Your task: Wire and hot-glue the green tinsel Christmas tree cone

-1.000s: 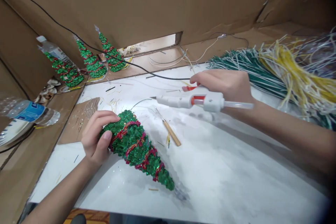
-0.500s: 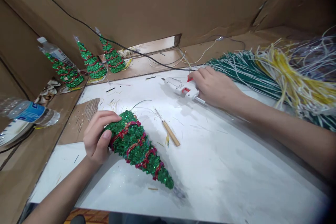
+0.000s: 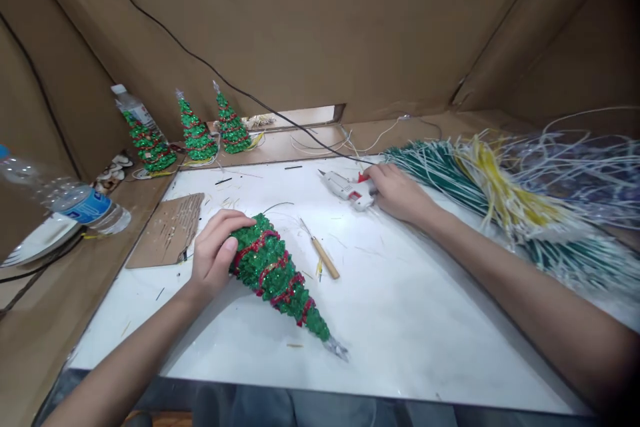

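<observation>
My left hand [image 3: 215, 250] is closed around the wide base of a small green tinsel Christmas tree [image 3: 280, 273]. The tree lies tilted on its side, wound with red garland, its silvery tip pointing to the lower right. Farther back, my right hand [image 3: 400, 193] grips the rear of a white hot glue gun [image 3: 343, 187] with a red trigger; the nozzle points left, away from the tree. Between the two hands lies an awl [image 3: 325, 259] with a wooden handle and thin metal shaft.
Several thin offcuts litter the white board [image 3: 400, 320]. Three finished-looking trees [image 3: 199, 133] stand at the back left. Bundles of green and yellow wires [image 3: 435, 170] lie right. A water bottle [image 3: 95, 207], a plate [image 3: 43, 240] and a cardboard piece [image 3: 165, 230] are left. A black cable [image 3: 225, 79] crosses behind.
The camera view has tilted up and shifted, so the things at the back appear lower and farther right. Both hands keep their holds on the tree and the glue gun.
</observation>
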Demonstrator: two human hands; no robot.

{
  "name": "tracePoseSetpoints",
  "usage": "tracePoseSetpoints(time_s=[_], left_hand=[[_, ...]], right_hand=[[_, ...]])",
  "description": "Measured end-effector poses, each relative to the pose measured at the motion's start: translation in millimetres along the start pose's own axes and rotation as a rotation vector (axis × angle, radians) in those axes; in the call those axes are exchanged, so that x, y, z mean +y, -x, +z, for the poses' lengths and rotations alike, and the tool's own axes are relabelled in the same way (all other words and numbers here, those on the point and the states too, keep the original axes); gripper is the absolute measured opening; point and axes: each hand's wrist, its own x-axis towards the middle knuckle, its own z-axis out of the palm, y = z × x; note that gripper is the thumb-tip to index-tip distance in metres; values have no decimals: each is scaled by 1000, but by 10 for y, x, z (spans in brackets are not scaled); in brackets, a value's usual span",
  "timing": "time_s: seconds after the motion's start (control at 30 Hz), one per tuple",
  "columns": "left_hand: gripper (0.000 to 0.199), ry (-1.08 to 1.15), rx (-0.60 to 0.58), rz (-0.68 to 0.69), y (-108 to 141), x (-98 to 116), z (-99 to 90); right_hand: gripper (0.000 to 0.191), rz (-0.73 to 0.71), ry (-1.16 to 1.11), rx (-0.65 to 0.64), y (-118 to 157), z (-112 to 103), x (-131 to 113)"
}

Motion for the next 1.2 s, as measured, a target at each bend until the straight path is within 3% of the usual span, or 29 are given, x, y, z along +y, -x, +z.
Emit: tracePoseSetpoints(time_s=[0.17, 0.27, 0.37, 0.47, 0.6, 0.7, 0.87, 1.0, 1.2], left_hand=[[37, 60, 5, -34, -21, 0, 9], [37, 92, -12, -33, -31, -10, 11], [37, 123, -24, -19, -30, -18, 6], [36, 128, -32, -11, -26, -22, -4], [35, 112, -8, -2, -33, -53, -29], [37, 107, 36, -43, -41, -103, -50], [36, 86, 76, -102, -49, -138, -90], [37, 61, 77, -118, -52, -123, -123], [37, 41, 55, -125, -54, -130, -146]], right_hand=[[41, 50, -98, 14, 49, -66, -39], [40, 99, -153, 84, 70, -193, -195], [38, 92, -228, 203, 92, -385, -540], [29, -14, -324, 227, 171, -565, -1013], [15, -188, -409, 125, 394, -663, -1562], [15, -298, -427, 24, 578, -648, -1789], [37, -268, -288, -97, 739, -605, -1900], [33, -228, -354, -185, 742, -579, -1904], [27, -175, -431, -196, 694, -511, -1851]])
